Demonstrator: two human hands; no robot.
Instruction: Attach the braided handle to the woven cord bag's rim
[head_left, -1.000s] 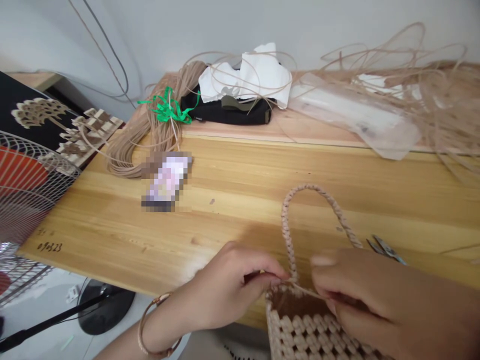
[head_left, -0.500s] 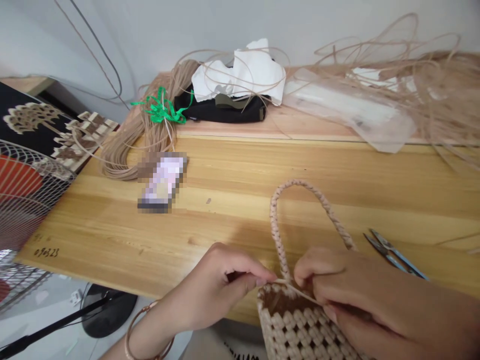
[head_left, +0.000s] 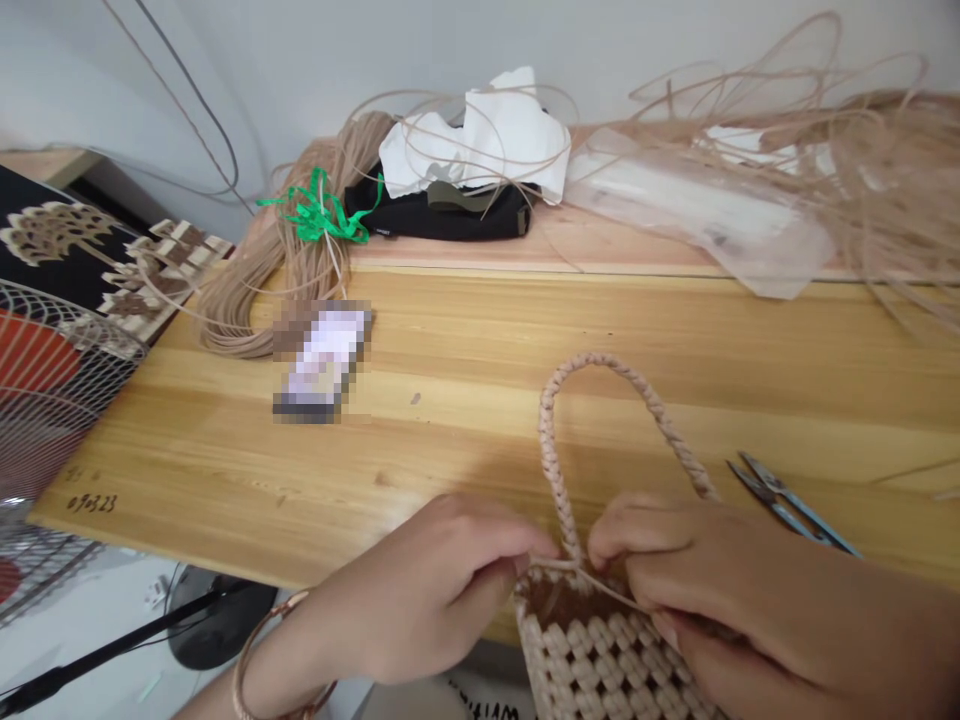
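A woven beige basket (head_left: 592, 655) stands at the table's near edge, its braided handle (head_left: 551, 440) arching up behind the rim. A thin beige strand (head_left: 609, 590) runs across the rim by the foot of the handle. My left hand (head_left: 442, 580) pinches one end of this strand between thumb and forefinger at the rim's left corner. On the right, my right hand (head_left: 735, 590) is closed on the strand's other side and covers the basket's right part. Its fingertips are partly hidden.
Snips (head_left: 795, 505) lie right of the handle. A phone with a blurred screen (head_left: 326, 360) rests left of centre, below a coil of beige cord (head_left: 240, 310) tied with green ribbon (head_left: 319, 210). Behind are a black pouch (head_left: 450, 220), plastic bag (head_left: 697, 210) and loose strands (head_left: 885, 190).
My left hand has turned slightly and its thumb and forefinger have closed in nearer the rim, still on the strand. My right hand has hardly moved. The whole view shifted a little.
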